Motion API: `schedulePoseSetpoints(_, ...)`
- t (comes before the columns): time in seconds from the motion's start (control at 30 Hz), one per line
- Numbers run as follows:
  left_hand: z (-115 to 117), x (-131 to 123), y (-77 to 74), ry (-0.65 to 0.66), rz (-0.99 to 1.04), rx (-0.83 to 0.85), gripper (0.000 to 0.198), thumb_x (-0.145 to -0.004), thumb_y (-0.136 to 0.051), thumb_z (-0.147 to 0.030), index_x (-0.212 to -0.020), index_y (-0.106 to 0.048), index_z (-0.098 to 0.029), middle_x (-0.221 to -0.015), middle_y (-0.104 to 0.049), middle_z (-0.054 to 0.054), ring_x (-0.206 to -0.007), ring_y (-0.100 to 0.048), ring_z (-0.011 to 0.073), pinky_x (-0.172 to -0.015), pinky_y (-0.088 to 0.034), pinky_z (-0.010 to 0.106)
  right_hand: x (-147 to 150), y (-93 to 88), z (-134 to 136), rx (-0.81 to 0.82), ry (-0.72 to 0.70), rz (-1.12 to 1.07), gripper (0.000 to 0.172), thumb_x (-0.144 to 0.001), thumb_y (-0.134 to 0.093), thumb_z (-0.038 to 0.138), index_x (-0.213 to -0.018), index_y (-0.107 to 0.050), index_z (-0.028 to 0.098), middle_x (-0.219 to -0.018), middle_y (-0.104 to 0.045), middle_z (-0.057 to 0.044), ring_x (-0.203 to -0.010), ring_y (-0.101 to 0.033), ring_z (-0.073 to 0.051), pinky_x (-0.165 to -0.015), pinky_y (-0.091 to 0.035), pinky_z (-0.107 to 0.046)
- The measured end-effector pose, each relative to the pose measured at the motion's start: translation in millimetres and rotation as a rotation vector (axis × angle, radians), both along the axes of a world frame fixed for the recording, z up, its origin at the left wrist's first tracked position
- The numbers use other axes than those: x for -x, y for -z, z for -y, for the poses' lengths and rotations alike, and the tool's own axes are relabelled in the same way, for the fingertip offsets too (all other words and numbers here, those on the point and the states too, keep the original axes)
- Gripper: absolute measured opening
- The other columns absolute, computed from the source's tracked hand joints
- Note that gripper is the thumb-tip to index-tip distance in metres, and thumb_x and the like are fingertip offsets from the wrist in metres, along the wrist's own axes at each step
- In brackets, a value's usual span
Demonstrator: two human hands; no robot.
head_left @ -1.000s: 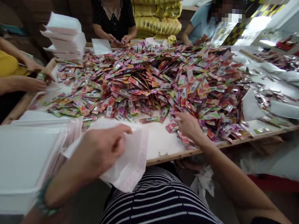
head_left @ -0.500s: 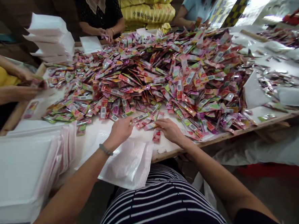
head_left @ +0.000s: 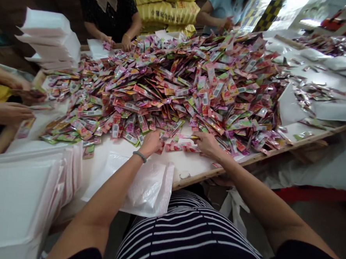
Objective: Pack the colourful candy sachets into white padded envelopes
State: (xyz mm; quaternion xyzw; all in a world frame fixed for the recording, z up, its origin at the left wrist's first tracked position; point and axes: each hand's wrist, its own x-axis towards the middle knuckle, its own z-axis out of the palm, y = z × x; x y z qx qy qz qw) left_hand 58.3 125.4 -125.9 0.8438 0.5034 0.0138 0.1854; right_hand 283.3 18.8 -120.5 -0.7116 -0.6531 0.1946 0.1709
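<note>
A big heap of small, flat, shiny packets (head_left: 175, 86) in pink, red, purple and green covers the table in front of me. My left hand (head_left: 152, 143), with a bracelet at its wrist, is closed at the heap's near edge, a small red packet (head_left: 161, 147) showing at its fingers. To the right, my right hand (head_left: 206, 144) pinches a thin packet seen edge-on. A few pink-red packets (head_left: 179, 147) lie on the white tabletop between both hands. Below my left forearm rests a white padded mailer (head_left: 148, 186), bulging, over the table edge.
Stacked white padded mailers (head_left: 13, 198) stand at my near left, with another stack (head_left: 49, 36) at the far left. Co-workers' hands (head_left: 10, 108) handle packets at the left and far side. The table's wooden edge (head_left: 199, 179) runs before me. Yellow sacks (head_left: 168, 12) are piled behind.
My right hand has moved right and slightly up, and my left hand a little right. Loose packets between them now lie roughly in a row. The view has shifted slightly.
</note>
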Motion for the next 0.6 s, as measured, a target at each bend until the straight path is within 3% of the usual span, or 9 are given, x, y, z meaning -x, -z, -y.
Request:
schedulePoseSetpoints(0.07, -0.3, 3.8, 0.3, -0.031, 0.040, 0.006, 0.012, -0.082, -0.058, -0.020, -0.094, -0.062, -0.018, -0.090, -0.070, 0.012, -0.091, -0.067, 0.0264, -0.074, -0.048, 0.031, 5.9, -2.1, 5.8, 0.007, -0.035, 0.066, 0.023, -0.087, -0.046, 0.014, -0.091, -0.068, 0.016, -0.081, -0.069, -0.006, -0.075, -0.058, -0.018, -0.066, -0.036, -0.025)
schedulePoseSetpoints(0.13, 0.2, 7.0, -0.4, -0.110, 0.209, 0.103, 0.013, -0.082, -0.059, -0.020, -0.095, -0.059, -0.018, -0.082, -0.069, 0.007, -0.078, -0.067, 0.0215, -0.066, -0.048, 0.028, 11.7, -0.1, 11.0, 0.014, -0.112, 0.189, 0.020, -0.087, -0.049, 0.016, -0.093, -0.068, 0.016, -0.087, -0.068, -0.009, -0.081, -0.057, -0.020, -0.068, -0.035, -0.026)
schedulePoseSetpoints(0.23, 3.4, 12.3, -4.3, -0.281, 0.629, 0.408, 0.025, -0.077, -0.069, -0.024, -0.098, -0.056, -0.017, -0.068, -0.063, 0.000, -0.055, -0.062, 0.0141, -0.053, -0.047, 0.023, 12.6, 9.1, 16.5, 0.041, -0.172, 0.348, 0.022, -0.083, -0.048, 0.009, -0.090, -0.068, 0.014, -0.088, -0.065, -0.012, -0.084, -0.055, -0.021, -0.071, -0.034, -0.028)
schedulePoseSetpoints(0.3, 7.3, 15.8, -8.4, -0.353, 0.811, 0.594, 0.034, -0.071, -0.076, -0.029, -0.096, -0.056, -0.016, -0.063, -0.061, -0.002, -0.047, -0.059, 0.0119, -0.049, -0.047, 0.022, 8.6, 15.0, 17.6, 0.006, -0.118, 0.360, 0.025, -0.082, -0.045, 0.006, -0.086, -0.068, 0.014, -0.089, -0.063, -0.012, -0.085, -0.054, -0.022, -0.072, -0.033, -0.029)
schedulePoseSetpoints(0.4, 15.0, 19.0, -15.4, -0.425, 0.943, 0.780, 0.040, -0.063, -0.082, -0.028, -0.090, -0.055, -0.016, -0.062, -0.061, -0.002, -0.046, -0.059, 0.0120, -0.045, -0.049, 0.022, 6.6, 15.1, 13.7, -0.123, 0.015, 0.273, 0.026, -0.083, -0.043, 0.006, -0.094, -0.065, 0.014, -0.100, -0.063, -0.013, -0.092, -0.052, -0.023, -0.074, -0.034, -0.030)
schedulePoseSetpoints(0.47, 21.3, 19.1, -19.7, -0.488, 0.993, 0.846, 0.041, -0.061, -0.082, -0.024, -0.090, -0.053, -0.018, -0.063, -0.062, -0.002, -0.046, -0.060, 0.0127, -0.044, -0.050, 0.024, 13.4, 9.4, 9.0, -0.115, 0.079, 0.222, 0.027, -0.087, -0.041, 0.008, -0.103, -0.061, 0.014, -0.098, -0.064, -0.012, -0.087, -0.054, -0.023, -0.070, -0.035, -0.029)
schedulePoseSetpoints(0.53, 28.1, 19.1, -23.6, -0.553, 1.025, 0.881, 0.041, -0.059, -0.080, -0.018, -0.088, -0.051, -0.019, -0.064, -0.063, -0.002, -0.046, -0.060, 0.0129, -0.045, -0.052, 0.026, 26.0, 3.6, 4.8, -0.048, 0.045, 0.226, 0.026, -0.092, -0.037, 0.012, -0.108, -0.058, 0.015, -0.089, -0.064, -0.010, -0.080, -0.055, -0.023, -0.066, -0.034, -0.030)
schedulePoseSetpoints(0.6, 34.8, 21.1, -27.1, -0.600, 1.053, 0.899, 0.039, -0.058, -0.077, -0.012, -0.086, -0.051, -0.019, -0.063, -0.062, -0.003, -0.046, -0.059, 0.0118, -0.046, -0.053, 0.026, 40.0, 2.1, 3.7, -0.014, -0.096, 0.291, 0.026, -0.093, -0.037, 0.012, -0.109, -0.057, 0.016, -0.091, -0.065, -0.011, -0.084, -0.056, -0.024, -0.068, -0.034, -0.031)
